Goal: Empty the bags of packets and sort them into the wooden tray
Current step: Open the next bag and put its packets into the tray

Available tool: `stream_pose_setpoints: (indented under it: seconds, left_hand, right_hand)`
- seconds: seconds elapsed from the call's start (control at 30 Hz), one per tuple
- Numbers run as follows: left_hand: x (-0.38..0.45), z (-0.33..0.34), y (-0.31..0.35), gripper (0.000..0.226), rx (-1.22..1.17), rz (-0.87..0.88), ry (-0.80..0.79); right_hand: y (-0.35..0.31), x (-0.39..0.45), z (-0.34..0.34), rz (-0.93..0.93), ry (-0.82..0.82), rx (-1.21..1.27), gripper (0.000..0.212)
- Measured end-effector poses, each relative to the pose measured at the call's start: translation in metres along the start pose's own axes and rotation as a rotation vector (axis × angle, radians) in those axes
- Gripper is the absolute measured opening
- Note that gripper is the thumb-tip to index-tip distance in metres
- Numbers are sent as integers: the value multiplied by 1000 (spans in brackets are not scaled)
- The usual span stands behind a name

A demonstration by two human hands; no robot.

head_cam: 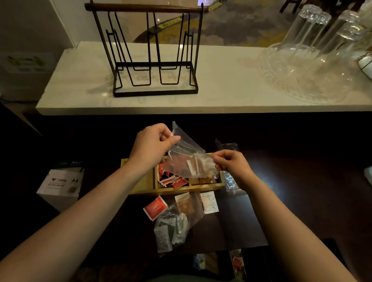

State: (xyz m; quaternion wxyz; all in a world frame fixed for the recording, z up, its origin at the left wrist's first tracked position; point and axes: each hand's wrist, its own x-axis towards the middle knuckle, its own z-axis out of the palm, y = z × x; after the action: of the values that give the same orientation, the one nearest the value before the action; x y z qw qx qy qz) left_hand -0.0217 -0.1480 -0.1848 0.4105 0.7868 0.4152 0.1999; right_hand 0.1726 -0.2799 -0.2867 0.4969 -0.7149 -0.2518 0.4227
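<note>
A clear plastic bag [187,158] with brown and white packets hangs tilted above the wooden tray [140,187]. My left hand [152,143] pinches its upper corner and my right hand [230,166] pinches its lower right edge. The tray's middle compartment holds several red packets [170,179]; the right one holds brown packets [205,180]. On the dark table in front of the tray lie a red packet [155,207], a brown packet [184,204], a white packet [209,202] and a second clear bag [172,229] with green and white packets.
An empty clear bag [229,166] lies right of the tray. A white A4 paper box [61,185] stands at the left. On the white counter behind are a black wire rack [153,55] and upturned glasses [306,52] on a glass tray.
</note>
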Motion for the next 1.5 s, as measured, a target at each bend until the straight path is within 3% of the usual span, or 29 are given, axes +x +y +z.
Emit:
stream_pose_setpoints:
  seconds: [0.13,0.3,1.2,1.5]
  left_hand:
    - [-2,-3,13,15,27,80,28]
    - [-5,-5,13,16,-7,27,-13]
    - [-7,-3,29,15,-17,104,49]
    - [-12,3,5,13,-46,72,95]
  right_hand:
    - [-3,-2,-1,-11,18,20,13]
    - [-2,-6,-4,-2,16,19,10]
    - [-2,-7,-1,-60,30,93,13]
    - [-4,-7,-18,-145,243,97,12]
